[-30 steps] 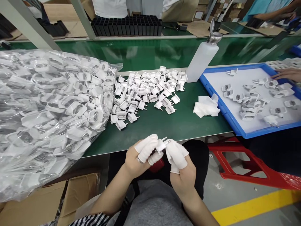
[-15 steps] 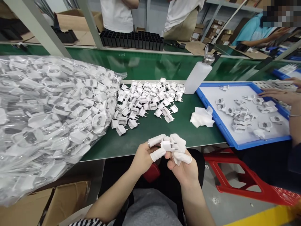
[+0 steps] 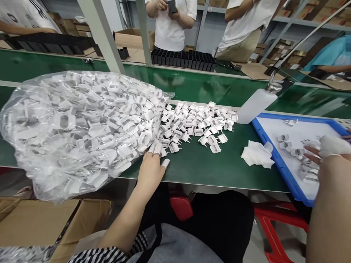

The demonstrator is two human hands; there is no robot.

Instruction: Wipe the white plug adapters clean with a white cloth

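Observation:
My left hand (image 3: 153,162), with white covers on its fingertips, reaches the near edge of a heap of white two-pin plug adapters (image 3: 201,122). Its thumb stands apart from the fingers, beside an adapter at the edge. My right hand (image 3: 319,155) is stretched over a blue-rimmed tray (image 3: 270,159); it keeps a crumpled white cloth (image 3: 335,145), and some fingers extend toward the adapters (image 3: 297,152) lying in the tray. The forearm hides part of the tray. Against the heap's left side rests a large clear plastic bag (image 3: 90,131) full of similar white parts.
A white bottle (image 3: 256,106) with a metal top leans behind the tray. Another white cloth (image 3: 257,153) lies left of the tray. Cardboard boxes (image 3: 38,221) are at lower left, a red stool (image 3: 279,223) at lower right. Co-workers stand beyond the green bench.
My hands have parted: the left went to the adapter heap, the right to the tray with the cloth. The adapter between them has left that spot. The view has shifted left.

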